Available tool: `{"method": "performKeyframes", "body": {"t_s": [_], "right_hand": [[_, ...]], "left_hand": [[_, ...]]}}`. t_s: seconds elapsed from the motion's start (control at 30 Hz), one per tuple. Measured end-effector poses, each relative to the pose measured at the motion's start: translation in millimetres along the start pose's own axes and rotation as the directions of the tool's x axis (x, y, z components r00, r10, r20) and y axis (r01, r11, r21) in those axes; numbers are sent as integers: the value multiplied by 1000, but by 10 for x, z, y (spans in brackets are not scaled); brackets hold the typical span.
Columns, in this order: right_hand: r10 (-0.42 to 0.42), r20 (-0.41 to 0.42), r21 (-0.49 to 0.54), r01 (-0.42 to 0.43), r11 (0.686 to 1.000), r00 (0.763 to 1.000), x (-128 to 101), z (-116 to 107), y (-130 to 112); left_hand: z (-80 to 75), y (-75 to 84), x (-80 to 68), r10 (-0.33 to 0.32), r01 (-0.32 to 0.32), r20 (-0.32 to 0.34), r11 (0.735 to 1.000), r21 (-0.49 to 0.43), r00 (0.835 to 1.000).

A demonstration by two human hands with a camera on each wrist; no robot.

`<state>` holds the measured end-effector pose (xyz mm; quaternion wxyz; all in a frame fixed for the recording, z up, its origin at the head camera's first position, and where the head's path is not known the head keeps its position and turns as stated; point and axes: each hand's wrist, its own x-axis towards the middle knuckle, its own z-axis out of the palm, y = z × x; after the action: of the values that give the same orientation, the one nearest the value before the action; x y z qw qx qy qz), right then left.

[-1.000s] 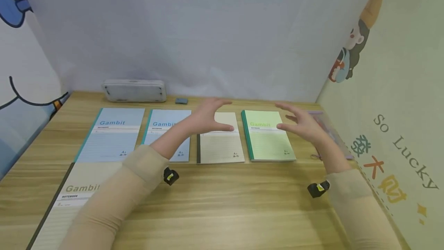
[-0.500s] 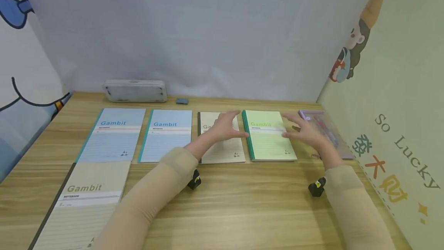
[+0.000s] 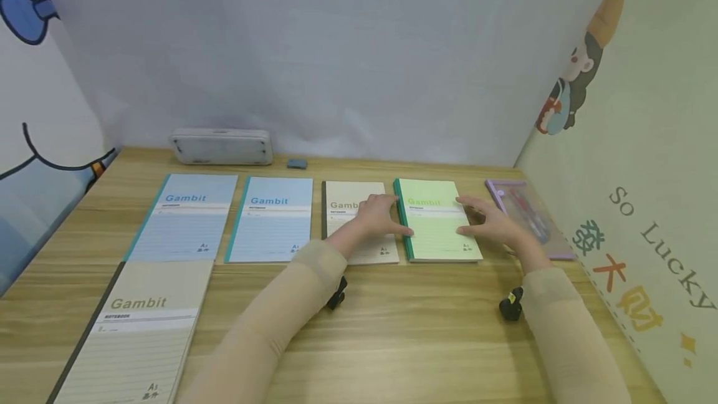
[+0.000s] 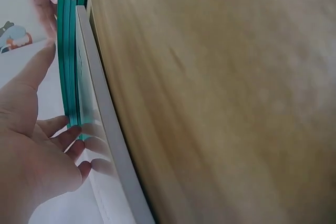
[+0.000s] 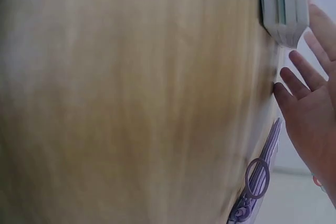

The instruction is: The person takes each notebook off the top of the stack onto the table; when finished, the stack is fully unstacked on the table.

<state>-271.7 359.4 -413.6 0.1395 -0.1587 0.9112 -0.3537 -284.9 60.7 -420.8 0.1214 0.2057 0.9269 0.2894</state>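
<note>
A stack of pale green notebooks (image 3: 434,220) with dark green spines lies on the table, right of a beige notebook (image 3: 336,192). My left hand (image 3: 378,217) reaches across the beige notebook, its fingertips and thumb at the stack's left spine. In the left wrist view, the left hand (image 4: 31,140) has its fingers spread along the green spines (image 4: 68,66). On the opposite side, my right hand (image 3: 490,223) has its thumb and fingertips at the stack's right edge. The right wrist view shows the right hand (image 5: 315,108) with spread fingers close by the page edges (image 5: 283,9).
Two light blue notebooks (image 3: 185,217) (image 3: 272,220) lie left, with a larger beige notebook (image 3: 129,329) in front. A grey-white case (image 3: 221,147) and a small grey block (image 3: 297,164) sit at the back. A clear pouch with purple trim (image 3: 550,245) lies by the right wall.
My left hand has moved right and down from over the beige notebook to the green stack's spine. The right hand has lowered slightly beside the stack's right edge.
</note>
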Motion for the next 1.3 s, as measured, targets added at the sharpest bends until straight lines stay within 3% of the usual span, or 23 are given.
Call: {"method": "performKeyframes", "body": {"t_s": [0.33,0.67,0.83,1.03,1.3], "right_hand": [[29,20,19,-29,999,999,4,-7,-62],[39,-3,28,-39,999,999,-3,-8,-66],[11,-38,56,-9,998,999,-2,-20,-58],[18,-91,103,-8,995,996,7,-55,-85],[29,-163,114,-10,993,986,-28,-96,-224]], "left_hand": [[-16,5,-21,1,-1,19,1000,-17,1000],[-38,54,-1,13,-12,11,992,-126,1000],[-54,121,14,76,-82,-35,969,-233,996],[-54,232,20,108,-126,-72,933,-336,992],[-88,327,-5,108,-138,-104,924,-357,989]]}}
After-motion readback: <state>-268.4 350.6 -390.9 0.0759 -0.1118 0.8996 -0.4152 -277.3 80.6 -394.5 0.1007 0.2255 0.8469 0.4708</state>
